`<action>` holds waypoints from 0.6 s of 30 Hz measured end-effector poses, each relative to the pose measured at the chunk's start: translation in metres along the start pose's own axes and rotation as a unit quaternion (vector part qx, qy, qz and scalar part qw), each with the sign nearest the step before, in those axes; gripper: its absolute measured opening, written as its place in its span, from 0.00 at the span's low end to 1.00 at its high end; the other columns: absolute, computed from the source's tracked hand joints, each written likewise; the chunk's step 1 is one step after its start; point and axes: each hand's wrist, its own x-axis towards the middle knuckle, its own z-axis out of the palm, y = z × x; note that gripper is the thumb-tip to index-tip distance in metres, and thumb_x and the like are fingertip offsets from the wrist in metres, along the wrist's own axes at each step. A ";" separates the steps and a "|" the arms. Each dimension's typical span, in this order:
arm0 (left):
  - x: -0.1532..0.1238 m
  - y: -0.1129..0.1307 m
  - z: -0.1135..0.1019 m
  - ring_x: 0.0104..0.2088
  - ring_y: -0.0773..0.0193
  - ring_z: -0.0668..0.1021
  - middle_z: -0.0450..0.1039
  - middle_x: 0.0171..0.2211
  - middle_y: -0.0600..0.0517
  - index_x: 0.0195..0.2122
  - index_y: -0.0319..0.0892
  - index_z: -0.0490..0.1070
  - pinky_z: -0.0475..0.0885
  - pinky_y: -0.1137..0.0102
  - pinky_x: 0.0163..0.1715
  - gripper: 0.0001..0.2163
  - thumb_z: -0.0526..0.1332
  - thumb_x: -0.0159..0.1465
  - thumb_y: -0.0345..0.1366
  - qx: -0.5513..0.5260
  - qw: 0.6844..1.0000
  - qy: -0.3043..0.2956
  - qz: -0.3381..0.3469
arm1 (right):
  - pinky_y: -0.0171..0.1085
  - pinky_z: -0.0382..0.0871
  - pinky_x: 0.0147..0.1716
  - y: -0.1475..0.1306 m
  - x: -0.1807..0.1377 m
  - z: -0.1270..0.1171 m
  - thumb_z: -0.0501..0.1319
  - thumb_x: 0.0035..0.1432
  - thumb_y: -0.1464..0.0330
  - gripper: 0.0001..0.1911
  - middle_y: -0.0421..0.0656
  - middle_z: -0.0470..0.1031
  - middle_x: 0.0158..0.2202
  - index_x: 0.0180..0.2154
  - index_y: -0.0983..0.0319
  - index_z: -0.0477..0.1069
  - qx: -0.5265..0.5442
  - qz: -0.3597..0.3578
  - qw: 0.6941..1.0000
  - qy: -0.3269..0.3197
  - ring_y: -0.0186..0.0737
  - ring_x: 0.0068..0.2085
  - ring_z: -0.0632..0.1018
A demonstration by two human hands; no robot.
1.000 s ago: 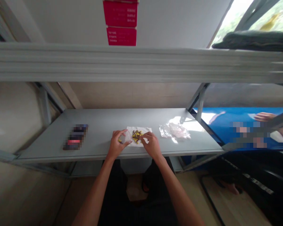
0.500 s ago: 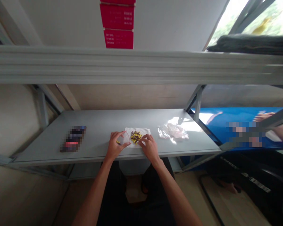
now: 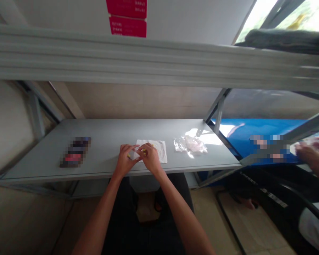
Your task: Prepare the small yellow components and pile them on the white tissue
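Observation:
My left hand (image 3: 124, 160) pinches a small clear bag (image 3: 135, 154) at the front of the grey shelf (image 3: 108, 132); a yellow bit shows by its fingers. My right hand (image 3: 150, 158) has come over to meet it, fingertips pinched on a small yellow piece (image 3: 144, 152) at the bag's mouth. Both hands rest over the left part of a white paper napkin (image 3: 159, 150). The pile of yellow and dark pieces on the napkin is hidden behind my right hand.
A heap of clear plastic bags (image 3: 190, 144) lies to the right on the shelf, and a dark blurred-out object (image 3: 74, 152) to the left. A shelf beam (image 3: 149, 65) runs overhead. Further right, another person's hands (image 3: 312, 153) work at a blue surface (image 3: 257, 128).
My right hand has left the pile and moved left to the bag in my left hand, carrying a yellow piece. The camera has tipped down and to the right.

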 end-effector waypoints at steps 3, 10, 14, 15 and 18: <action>0.000 -0.001 0.000 0.47 0.52 0.73 0.76 0.41 0.48 0.53 0.46 0.78 0.70 0.60 0.50 0.17 0.69 0.63 0.41 0.006 1.000 0.009 -0.003 | 0.36 0.66 0.41 -0.004 -0.004 0.006 0.61 0.70 0.68 0.12 0.44 0.78 0.35 0.33 0.60 0.78 -0.037 -0.004 0.999 -0.003 0.39 0.37 0.77; 0.001 0.000 0.001 0.46 0.52 0.73 0.76 0.39 0.48 0.54 0.44 0.77 0.70 0.59 0.51 0.22 0.72 0.60 0.43 -0.017 0.999 0.031 -0.032 | 0.36 0.67 0.40 -0.006 -0.004 0.002 0.65 0.65 0.67 0.06 0.43 0.83 0.36 0.38 0.59 0.82 -0.061 -0.002 0.998 -0.030 0.38 0.34 0.78; -0.001 0.005 -0.001 0.46 0.54 0.76 0.77 0.41 0.48 0.56 0.45 0.76 0.71 0.60 0.53 0.26 0.72 0.59 0.49 -0.092 0.993 0.035 -0.071 | 0.37 0.71 0.40 -0.003 0.008 -0.009 0.61 0.64 0.70 0.08 0.44 0.84 0.38 0.37 0.59 0.80 -0.017 0.011 1.000 0.002 0.40 0.37 0.80; -0.002 0.005 -0.001 0.46 0.54 0.77 0.78 0.42 0.48 0.55 0.45 0.77 0.71 0.61 0.53 0.23 0.70 0.62 0.50 -0.123 0.988 0.034 -0.090 | 0.36 0.71 0.40 -0.003 0.011 -0.012 0.60 0.65 0.70 0.09 0.43 0.84 0.39 0.38 0.59 0.80 0.005 0.011 1.000 0.006 0.40 0.38 0.81; -0.004 0.001 -0.002 0.45 0.56 0.79 0.80 0.43 0.46 0.45 0.43 0.81 0.71 0.63 0.52 0.18 0.62 0.69 0.52 -0.215 0.964 0.054 -0.145 | 0.34 0.73 0.36 -0.001 0.015 -0.018 0.60 0.63 0.70 0.10 0.40 0.84 0.38 0.44 0.57 0.78 0.066 0.019 0.997 -0.024 0.37 0.36 0.81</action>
